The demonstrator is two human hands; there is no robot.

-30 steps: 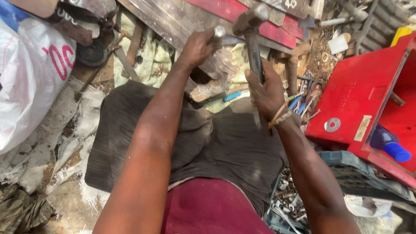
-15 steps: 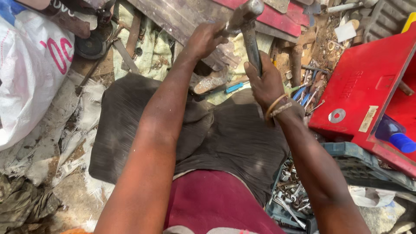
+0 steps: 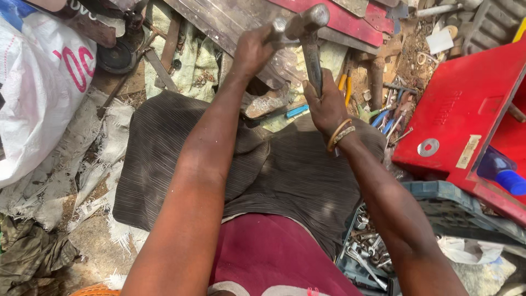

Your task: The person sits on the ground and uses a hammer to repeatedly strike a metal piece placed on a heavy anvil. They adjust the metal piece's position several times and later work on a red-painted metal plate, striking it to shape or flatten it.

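Observation:
My right hand (image 3: 327, 105) grips the dark handle of a steel hammer (image 3: 307, 33). The hammer's head is raised at the top of the view, right beside the metal rod. My left hand (image 3: 253, 50) is closed around a short metal rod or punch (image 3: 278, 26) whose silvery tip sticks up above my fist. Both are held over a rusty grey metal sheet (image 3: 230, 24) with a red part (image 3: 339, 19) lying on it. What the rod's lower end touches is hidden by my fist. My knees in dark trousers (image 3: 296, 170) are below.
A red metal box (image 3: 466, 120) stands at the right with a blue bottle (image 3: 501, 172) in it. Pliers and loose tools (image 3: 392, 112) lie on the dirt. A tray of sockets and wrenches (image 3: 367, 252) sits at the lower right. A white sack (image 3: 38, 93) lies at the left.
The hammer head has swung up and right, close to the rod's tip. My left fist stays on the rod. The view has shifted slightly.

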